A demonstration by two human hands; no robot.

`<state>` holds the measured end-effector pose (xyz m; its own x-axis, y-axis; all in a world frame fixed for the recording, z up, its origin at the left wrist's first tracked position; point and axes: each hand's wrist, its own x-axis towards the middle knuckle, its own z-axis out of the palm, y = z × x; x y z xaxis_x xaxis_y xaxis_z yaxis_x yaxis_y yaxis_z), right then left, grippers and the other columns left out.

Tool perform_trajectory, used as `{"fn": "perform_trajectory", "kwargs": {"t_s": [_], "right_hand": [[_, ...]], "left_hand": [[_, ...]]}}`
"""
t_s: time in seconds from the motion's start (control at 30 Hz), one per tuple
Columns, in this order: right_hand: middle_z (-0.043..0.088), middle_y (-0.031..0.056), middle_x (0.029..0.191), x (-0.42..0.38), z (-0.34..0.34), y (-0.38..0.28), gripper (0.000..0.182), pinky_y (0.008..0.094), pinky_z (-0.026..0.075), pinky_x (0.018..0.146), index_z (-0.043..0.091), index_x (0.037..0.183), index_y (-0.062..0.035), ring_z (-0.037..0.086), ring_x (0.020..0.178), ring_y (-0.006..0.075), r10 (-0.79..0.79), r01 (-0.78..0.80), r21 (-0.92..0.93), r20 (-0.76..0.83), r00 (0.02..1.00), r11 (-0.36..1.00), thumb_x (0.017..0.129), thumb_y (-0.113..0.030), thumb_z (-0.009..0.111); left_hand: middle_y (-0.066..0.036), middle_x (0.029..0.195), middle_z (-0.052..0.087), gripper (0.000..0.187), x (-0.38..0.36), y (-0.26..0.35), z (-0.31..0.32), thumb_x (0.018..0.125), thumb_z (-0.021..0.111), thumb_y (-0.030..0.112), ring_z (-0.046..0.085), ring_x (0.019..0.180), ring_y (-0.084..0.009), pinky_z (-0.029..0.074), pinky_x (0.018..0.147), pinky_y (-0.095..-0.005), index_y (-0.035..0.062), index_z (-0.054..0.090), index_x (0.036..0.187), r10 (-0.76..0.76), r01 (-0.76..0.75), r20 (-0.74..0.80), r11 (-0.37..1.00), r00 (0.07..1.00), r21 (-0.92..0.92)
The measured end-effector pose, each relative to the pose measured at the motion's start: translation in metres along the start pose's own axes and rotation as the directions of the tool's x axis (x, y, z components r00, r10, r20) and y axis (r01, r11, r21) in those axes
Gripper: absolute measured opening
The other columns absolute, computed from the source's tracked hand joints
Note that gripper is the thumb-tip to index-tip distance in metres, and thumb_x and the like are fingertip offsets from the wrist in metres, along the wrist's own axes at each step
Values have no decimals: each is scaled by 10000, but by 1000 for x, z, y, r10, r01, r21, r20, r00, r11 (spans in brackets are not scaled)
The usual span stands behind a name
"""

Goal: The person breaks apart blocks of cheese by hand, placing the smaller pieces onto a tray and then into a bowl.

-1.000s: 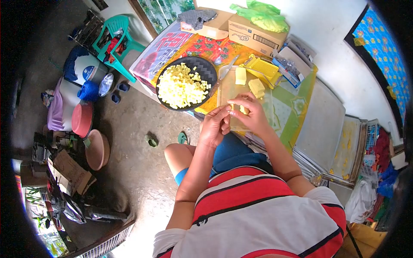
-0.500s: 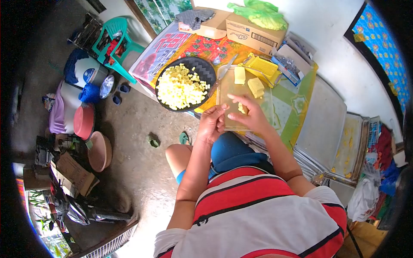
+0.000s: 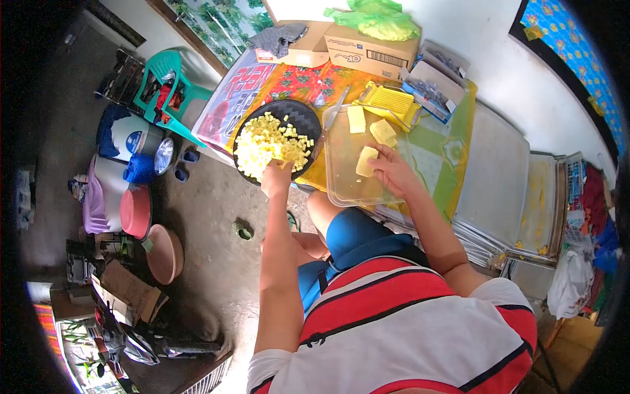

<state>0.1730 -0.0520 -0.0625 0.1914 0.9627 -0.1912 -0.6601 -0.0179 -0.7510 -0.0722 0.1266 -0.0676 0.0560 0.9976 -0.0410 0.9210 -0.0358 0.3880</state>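
My right hand (image 3: 392,173) grips a pale yellow slab (image 3: 367,161) over a clear plastic tray (image 3: 348,192). Another pale yellow piece (image 3: 356,119) and a thicker yellow block (image 3: 383,132) lie toward the tray's far end. At the near edge of a round black plate (image 3: 302,117), my left hand (image 3: 277,177) is closed, its fingertips against a heap of small yellow cubes (image 3: 266,144); whatever it pinches is hidden. A knife (image 3: 338,108) rests between plate and tray. Behind the tray sits a yellow slotted plastic tool (image 3: 387,102).
Cardboard boxes (image 3: 367,51) with a green plastic bag (image 3: 377,20) stand at the table's back. A box of small packets (image 3: 430,95) is at the right, near stacked metal trays (image 3: 492,171). A green chair (image 3: 164,72) and basins (image 3: 164,255) are on the left.
My left hand has moved left and down onto the cubes at the plate. My right hand, earlier with fingers spread near the left, now grips a yellow slab. The view has shifted slightly.
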Motion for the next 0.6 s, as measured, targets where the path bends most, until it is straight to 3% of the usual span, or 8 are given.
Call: {"fn": "perform_trajectory", "kwargs": {"t_s": [0.1,0.2,0.23,0.27,0.33,0.4,0.5,0.6], "right_hand": [[577,12,1010,-2,5,-5,484,222,472,723,518,1284,-75,562,852,93,-42,42,-94,0,999,995,823,-21,654],[586,7,969,-7,14,-11,482,215,471,705,534,1274,-78,560,812,81,-83,78,-179,-20,996,981,815,-19,668],[590,8,961,-9,21,-14,481,220,481,705,534,1276,-80,566,816,81,-107,99,-196,-27,994,976,817,-19,667],[594,9,954,-13,28,-18,480,224,492,705,534,1277,-82,571,820,81,-130,120,-212,-34,991,970,819,-19,665],[598,13,973,-24,50,-32,471,243,515,705,541,1270,-86,579,851,83,-94,82,-190,-58,994,978,820,-26,668],[602,17,990,-26,56,-35,465,261,538,701,546,1267,-88,587,870,89,-87,75,-182,-59,994,980,822,-32,669],[607,21,1009,-26,57,-33,463,272,560,682,546,1268,-91,597,862,96,-120,111,-215,-27,992,970,824,-41,670],[611,14,1017,-30,59,-33,468,256,561,658,545,1274,-95,599,834,91,-144,138,-269,-5,990,953,825,-49,671]], "left_hand": [[-149,960,681,448,-6,8,-4,788,663,440,661,868,-330,513,762,-443,135,612,1112,21,-18,-61,999,998,51],[-159,838,688,469,-17,15,-6,778,688,421,660,784,-341,512,691,-430,132,612,1140,75,-80,-144,996,987,-31],[-130,743,663,399,-24,22,-12,795,696,377,645,675,-278,496,618,-382,110,635,1086,135,-158,-134,971,982,-180],[-54,657,610,312,-32,31,-16,828,693,308,571,573,-183,457,552,-327,69,651,1025,168,-167,-32,907,985,-386],[-1,653,581,296,-49,44,-18,844,689,301,500,582,-81,403,539,-248,41,661,983,366,-109,154,606,918,-788],[33,712,578,298,-85,70,-46,878,667,287,484,641,-47,384,560,-204,0,652,955,387,118,389,565,836,-817],[15,757,604,255,-105,80,-45,873,682,236,497,672,-46,388,584,-198,-7,648,942,556,130,389,448,735,-884],[40,641,542,225,-116,88,-44,861,696,227,397,477,-16,296,424,-177,16,639,916,584,104,299,344,755,-933]]}}
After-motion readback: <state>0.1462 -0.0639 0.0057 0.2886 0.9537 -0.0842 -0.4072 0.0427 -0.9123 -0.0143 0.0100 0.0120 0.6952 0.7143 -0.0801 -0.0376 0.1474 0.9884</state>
